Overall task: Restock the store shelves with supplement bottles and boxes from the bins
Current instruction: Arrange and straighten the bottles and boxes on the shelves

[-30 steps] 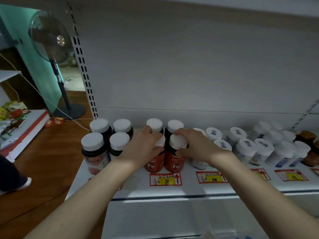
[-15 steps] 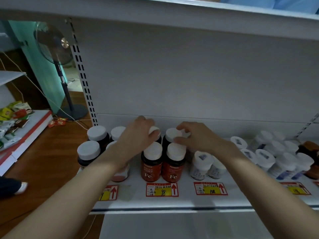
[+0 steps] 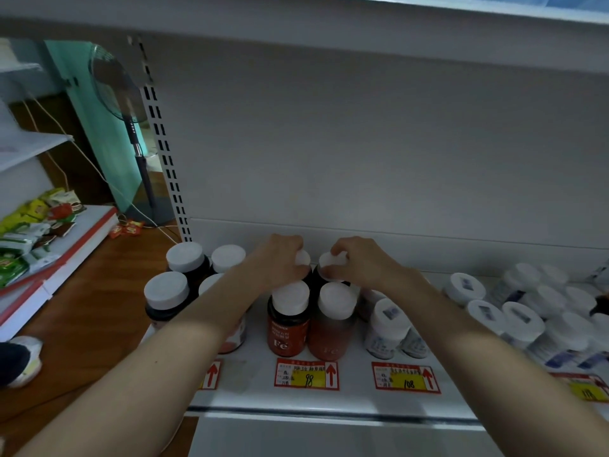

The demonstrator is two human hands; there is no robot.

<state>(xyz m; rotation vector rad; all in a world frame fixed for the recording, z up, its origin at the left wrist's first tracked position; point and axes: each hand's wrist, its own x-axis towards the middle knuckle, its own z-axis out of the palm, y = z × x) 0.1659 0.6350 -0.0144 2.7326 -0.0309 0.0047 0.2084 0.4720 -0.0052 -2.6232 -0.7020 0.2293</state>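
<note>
Left hand (image 3: 280, 263): fingers curled over the white cap of the rear left red bottle (image 3: 303, 258), grasping it.
Right hand (image 3: 364, 262): fingers pinching the cap of the rear right red bottle (image 3: 329, 261).
Both held bottles: upright on the shelf (image 3: 356, 377), side by side, at 12 o'clock of the front Fe bottles (image 3: 288, 324).
Dark bottles (image 3: 166, 298): at 9 o'clock of the hands.
White bottles (image 3: 389, 324): at 3 o'clock.
Price tag (image 3: 306, 374): at 6 o'clock of the front pair, marked 98.

On the shelf (image 3: 356, 385), at front: bottle pair (image 3: 288, 319) side by side. Directly behind: left rear bottle (image 3: 302, 258) under left hand (image 3: 280, 262), right rear bottle (image 3: 329, 262) under right hand (image 3: 365, 262). Leftward, four-bottle group (image 3: 166, 291); rightward, jar cluster (image 3: 524, 319).
</note>
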